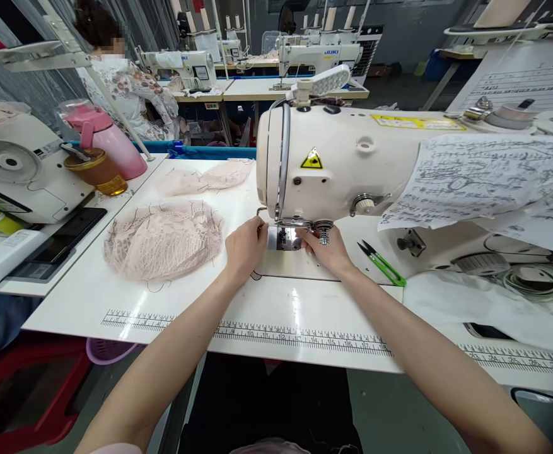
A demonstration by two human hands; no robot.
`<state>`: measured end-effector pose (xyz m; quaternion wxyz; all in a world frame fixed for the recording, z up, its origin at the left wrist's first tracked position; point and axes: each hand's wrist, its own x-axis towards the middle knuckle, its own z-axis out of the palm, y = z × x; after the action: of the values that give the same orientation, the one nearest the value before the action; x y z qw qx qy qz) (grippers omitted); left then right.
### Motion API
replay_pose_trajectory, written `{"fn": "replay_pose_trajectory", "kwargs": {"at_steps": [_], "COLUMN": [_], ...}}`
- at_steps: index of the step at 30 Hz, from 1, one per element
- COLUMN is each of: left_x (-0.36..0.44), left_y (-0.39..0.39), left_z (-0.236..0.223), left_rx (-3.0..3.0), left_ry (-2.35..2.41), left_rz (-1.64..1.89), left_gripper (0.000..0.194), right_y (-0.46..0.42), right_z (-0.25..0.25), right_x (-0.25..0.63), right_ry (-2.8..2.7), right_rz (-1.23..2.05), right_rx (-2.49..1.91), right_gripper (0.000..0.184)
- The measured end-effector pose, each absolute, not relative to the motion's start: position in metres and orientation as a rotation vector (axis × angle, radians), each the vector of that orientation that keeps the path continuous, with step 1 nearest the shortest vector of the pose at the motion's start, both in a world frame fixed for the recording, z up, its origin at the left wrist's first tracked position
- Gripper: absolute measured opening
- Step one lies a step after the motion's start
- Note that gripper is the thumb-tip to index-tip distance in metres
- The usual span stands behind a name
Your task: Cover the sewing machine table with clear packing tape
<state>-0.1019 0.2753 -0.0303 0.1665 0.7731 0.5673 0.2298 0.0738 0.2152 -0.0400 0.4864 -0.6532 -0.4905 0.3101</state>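
Note:
Both hands are at the needle end of a white sewing machine (342, 164). My left hand (246, 249) is closed in a pinch just left of the metal needle plate (284, 239); whatever it pinches is too small to make out. On the plate's other side, my right hand (327, 250) has its fingers bent together beside the thread tension dial (323, 231), which partly covers them. Anything between those fingers is hidden. Pale pink lace pieces (165, 243) lie in a pile left of my left hand. Green-handled thread snips (383, 263) rest right of my right hand.
More pink lace (210, 176) lies farther back. At left are a pink jug (106, 142), an amber cup (97, 173) and a phone (70, 233). A printed ruler (299, 339) runs along the table's front. Written paper (475, 180) covers the machine's right side. Another person (125, 94) sits beyond.

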Motion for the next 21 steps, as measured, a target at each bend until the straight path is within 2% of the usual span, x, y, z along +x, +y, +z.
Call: {"fn": "replay_pose_trajectory", "kwargs": {"at_steps": [7,13,18,21], "left_x": [-0.104,-0.108,-0.11,-0.109], "left_y": [0.275,0.274,0.267,0.264], "left_z": [-0.03,-0.031,-0.033,-0.037], "left_rx": [2.167,2.203,2.539,2.66], "left_ry": [1.6,1.529,1.217,1.1], "left_rz": [0.656,0.756,0.801,0.722], "left_gripper": [0.022,0.023,0.024,0.026], "right_y": [0.214,0.216,0.215,0.21], "right_z": [-0.035,-0.039,-0.03,-0.015], "right_x": [0.074,0.079,0.088,0.089], "right_ry": [-1.178,-1.171,-1.198,-1.352], "right_rz": [0.772,0.767,0.755,0.906], "right_rx": [-1.591,-1.571,-1.559,-1.51], "right_gripper": [0.019,0.02,0.03,0.035]}}
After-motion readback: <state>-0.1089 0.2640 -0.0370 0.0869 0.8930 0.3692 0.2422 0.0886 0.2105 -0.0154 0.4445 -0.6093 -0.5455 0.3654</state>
